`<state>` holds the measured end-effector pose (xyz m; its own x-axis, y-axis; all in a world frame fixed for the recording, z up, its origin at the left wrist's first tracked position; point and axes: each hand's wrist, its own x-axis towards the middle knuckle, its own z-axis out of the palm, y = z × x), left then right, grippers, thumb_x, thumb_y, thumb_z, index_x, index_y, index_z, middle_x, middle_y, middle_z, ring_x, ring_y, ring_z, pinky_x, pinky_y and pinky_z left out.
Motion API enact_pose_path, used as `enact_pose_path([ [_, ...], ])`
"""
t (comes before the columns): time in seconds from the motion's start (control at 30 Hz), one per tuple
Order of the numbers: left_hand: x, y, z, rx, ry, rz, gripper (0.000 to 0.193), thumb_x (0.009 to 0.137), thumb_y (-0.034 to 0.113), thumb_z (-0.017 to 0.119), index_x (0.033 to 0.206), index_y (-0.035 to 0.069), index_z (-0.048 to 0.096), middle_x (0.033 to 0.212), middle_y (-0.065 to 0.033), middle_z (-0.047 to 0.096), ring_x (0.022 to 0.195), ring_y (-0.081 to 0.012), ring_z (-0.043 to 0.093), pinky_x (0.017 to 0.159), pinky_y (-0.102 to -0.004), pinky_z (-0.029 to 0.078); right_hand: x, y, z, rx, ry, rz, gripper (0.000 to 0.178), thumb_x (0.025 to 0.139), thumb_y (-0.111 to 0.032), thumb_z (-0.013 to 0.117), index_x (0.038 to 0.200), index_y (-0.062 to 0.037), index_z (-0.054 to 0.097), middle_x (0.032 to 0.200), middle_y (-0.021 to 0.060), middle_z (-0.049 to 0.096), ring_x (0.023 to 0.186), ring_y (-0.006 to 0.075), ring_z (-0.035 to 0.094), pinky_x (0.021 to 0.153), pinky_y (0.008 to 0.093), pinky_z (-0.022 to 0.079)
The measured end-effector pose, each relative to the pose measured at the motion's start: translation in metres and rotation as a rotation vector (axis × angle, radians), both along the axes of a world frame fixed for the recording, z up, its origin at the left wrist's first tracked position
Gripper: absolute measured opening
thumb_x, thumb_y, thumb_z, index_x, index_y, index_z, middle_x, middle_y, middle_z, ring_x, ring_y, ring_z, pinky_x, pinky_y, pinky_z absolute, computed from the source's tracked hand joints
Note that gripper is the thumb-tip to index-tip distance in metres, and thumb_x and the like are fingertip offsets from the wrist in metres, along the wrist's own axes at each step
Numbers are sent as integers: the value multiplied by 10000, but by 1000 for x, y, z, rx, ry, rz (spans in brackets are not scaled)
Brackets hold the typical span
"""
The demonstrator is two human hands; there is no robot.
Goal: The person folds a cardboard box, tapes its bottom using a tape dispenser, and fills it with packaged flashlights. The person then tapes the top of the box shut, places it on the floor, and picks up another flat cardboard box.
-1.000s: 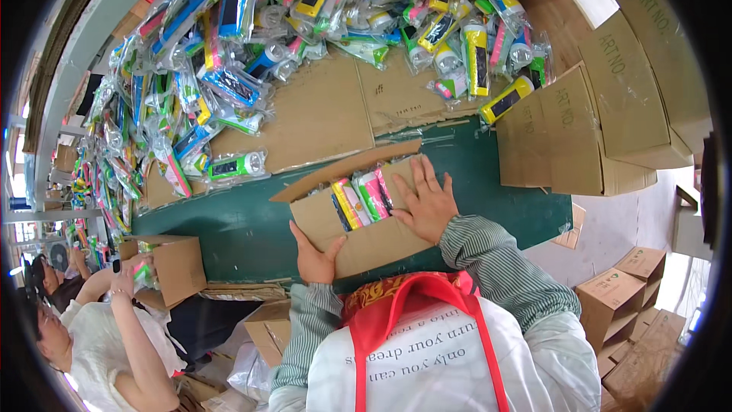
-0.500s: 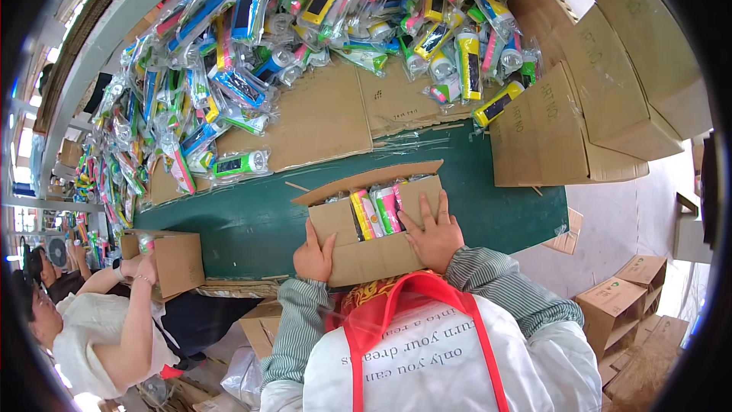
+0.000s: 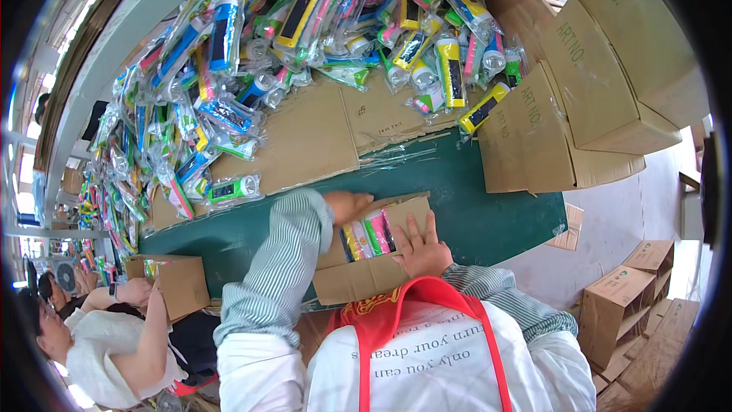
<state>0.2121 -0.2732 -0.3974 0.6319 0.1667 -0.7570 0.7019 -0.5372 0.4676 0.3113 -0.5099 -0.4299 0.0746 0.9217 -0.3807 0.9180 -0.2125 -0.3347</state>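
A small brown carton (image 3: 357,281) sits on the green tabletop in front of me, its side flaps folded inward. Through the gap between them show several bagged flashlights (image 3: 369,236) in yellow, white, green and pink. My right hand (image 3: 424,252) lies on the right flap with its fingers spread. My left hand (image 3: 348,206), slightly blurred, reaches across to the carton's far left edge. Its fingers stretch to the right along the far flap (image 3: 408,200), and the sleeved forearm passes over the carton's left side.
A large heap of bagged flashlights (image 3: 305,15) covers the cardboard sheet (image 3: 305,133) beyond the green tabletop (image 3: 457,175). Large cartons (image 3: 526,137) stand at the right. To the left a co-worker (image 3: 114,343) handles an open carton (image 3: 183,275). More cartons (image 3: 621,305) stand on the floor at right.
My left hand has left the carton's left side and moved up and right to its far edge. The far flap, raised before, now sits lower. My right hand stays on the right flap.
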Motion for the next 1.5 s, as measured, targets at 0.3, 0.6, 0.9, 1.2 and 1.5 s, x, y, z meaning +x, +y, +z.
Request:
enact_pose_path([
  [0.3, -34, -104, -31, 834, -473, 148, 531, 835, 332, 583, 1233, 1, 466, 1175, -178, 533, 1119, -324, 480, 997, -512, 313, 52, -22, 20, 67, 119, 153, 386, 868, -355, 543, 1152, -100, 595, 1312, 198, 464, 1343, 441, 252, 843, 484, 511],
  [0.6, -34, -104, -33, 804, -498, 182, 526, 843, 332, 561, 1255, 16, 476, 1215, -142, 520, 1155, -304, 460, 1000, -544, 292, 43, 61, 40, 581, -6, -21, 397, 804, -280, 599, 1132, -57, 575, 1196, 91, 560, 1206, 259, 465, 982, 471, 364],
  [0.9, -42, -116, -38, 871, -446, 217, 523, 857, 311, 504, 1305, 45, 449, 1287, -118, 479, 1216, -291, 419, 1031, -541, 247, 41, 55, 1, 459, -1, 62, 420, 837, -276, 575, 1203, -75, 533, 1213, 75, 551, 1184, 228, 488, 1047, 475, 273],
  [1.2, -41, -117, -40, 978, -510, 243, 477, 879, 317, 500, 1288, 71, 486, 1246, -107, 514, 1195, -271, 450, 1018, -562, 263, 29, 58, 46, 631, -49, 136, 562, 848, -402, 542, 1320, -109, 454, 1355, 127, 452, 1287, 273, 392, 1038, 541, 269],
  [1.5, -88, -114, -35, 1040, -312, 343, 482, 916, 364, 413, 1328, 118, 460, 1323, -60, 489, 1265, -268, 403, 1001, -658, 218, 34, 83, 94, 611, -227, 168, 618, 805, -404, 597, 1326, -106, 447, 1369, 185, 406, 1295, 321, 365, 1010, 560, 295],
])
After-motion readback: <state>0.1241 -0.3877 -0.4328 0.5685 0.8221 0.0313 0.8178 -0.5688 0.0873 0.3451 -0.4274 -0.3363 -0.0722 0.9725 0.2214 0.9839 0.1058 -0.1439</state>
